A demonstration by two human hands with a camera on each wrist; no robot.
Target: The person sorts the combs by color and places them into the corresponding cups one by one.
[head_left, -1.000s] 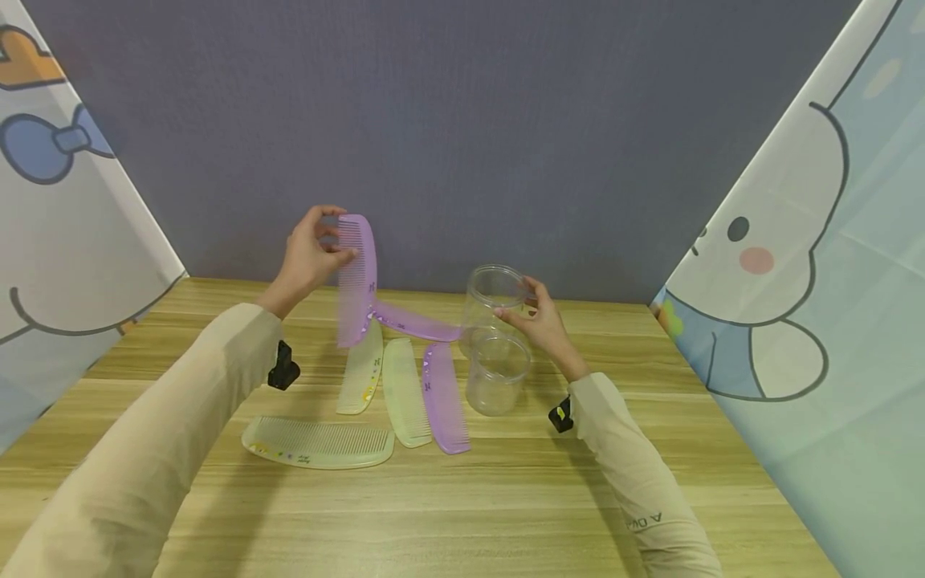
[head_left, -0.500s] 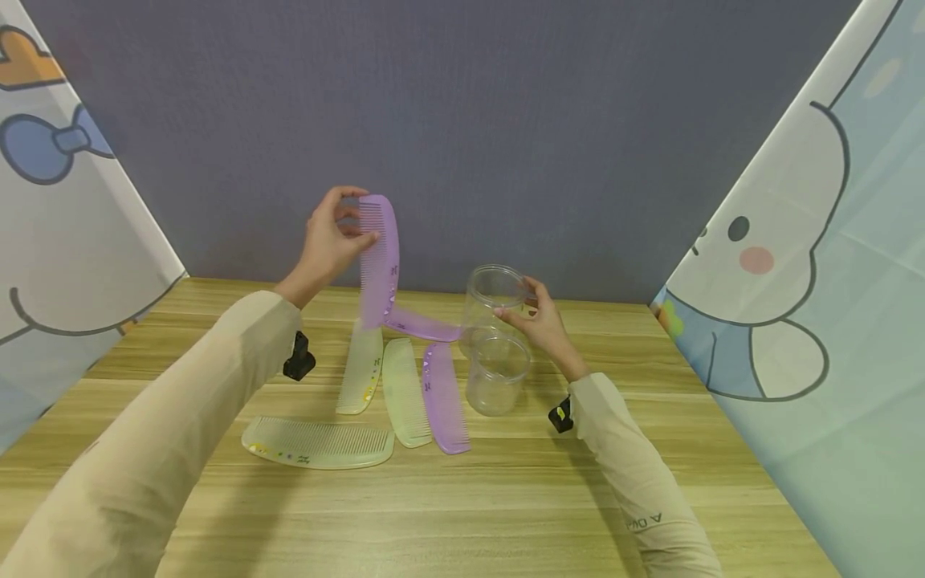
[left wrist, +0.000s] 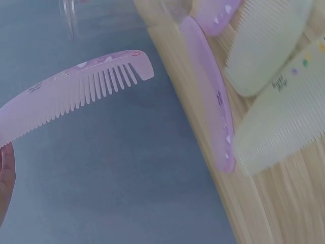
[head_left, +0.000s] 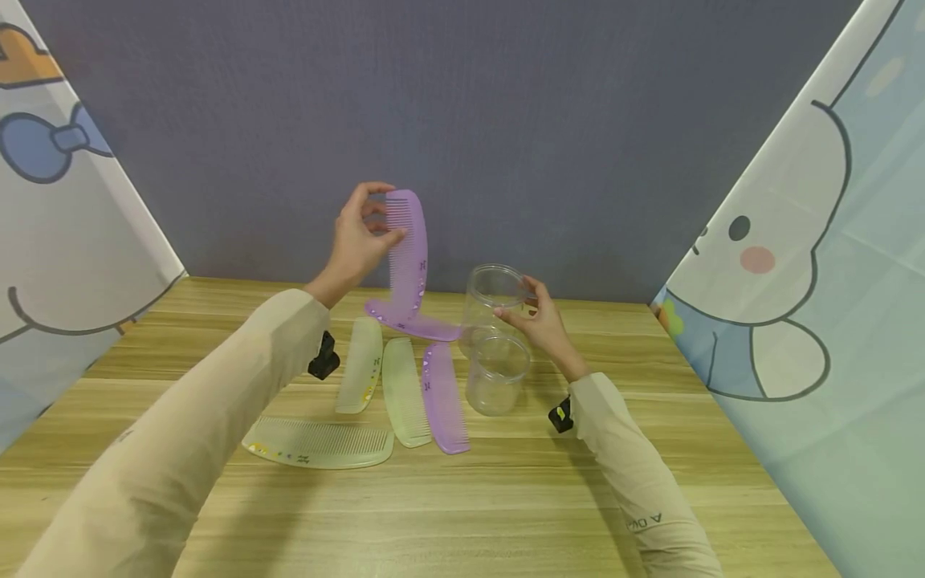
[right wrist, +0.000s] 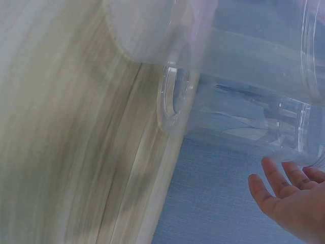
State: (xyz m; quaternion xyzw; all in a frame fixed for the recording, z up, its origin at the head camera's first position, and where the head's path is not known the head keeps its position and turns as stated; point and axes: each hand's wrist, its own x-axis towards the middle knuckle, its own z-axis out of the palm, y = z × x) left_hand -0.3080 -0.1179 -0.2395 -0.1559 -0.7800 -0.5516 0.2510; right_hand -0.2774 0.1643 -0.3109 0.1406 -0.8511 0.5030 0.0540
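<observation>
**A:** What is each hand doing?

**B:** The left hand (head_left: 357,241) is raised above the far side of the wooden table (head_left: 506,498), thumb and fingers pinching the top end of a purple comb (head_left: 407,253). The right hand (head_left: 543,321) has its fingers curled round the side of a clear plastic jar (head_left: 494,301), near the open rim.

**A:** How does the comb hang?

**B:** Its long axis runs nearly straight up and down. The pinch is at the upper end, the free end points down toward the table, and the teeth face left, toward the palm. The left wrist camera shows the teeth and the curved spine plainly (left wrist: 76,96), with only a fingertip at the frame edge.

**A:** Where is the jar from the comb?

**B:** To the right of it and lower, near but apart. The jar's mouth looks tipped toward the viewer and a little left. The comb's lower tip hangs to the left of that mouth, about level with it. The left hand alone carries the comb; the right hand alone steadies the jar.

**A:** Anything else on the table?

**B:** A second clear jar (head_left: 497,373) stands just in front of the held one. Two more purple combs (head_left: 444,397) and three pale yellow combs (head_left: 318,443) lie flat to the left of the jars
</observation>
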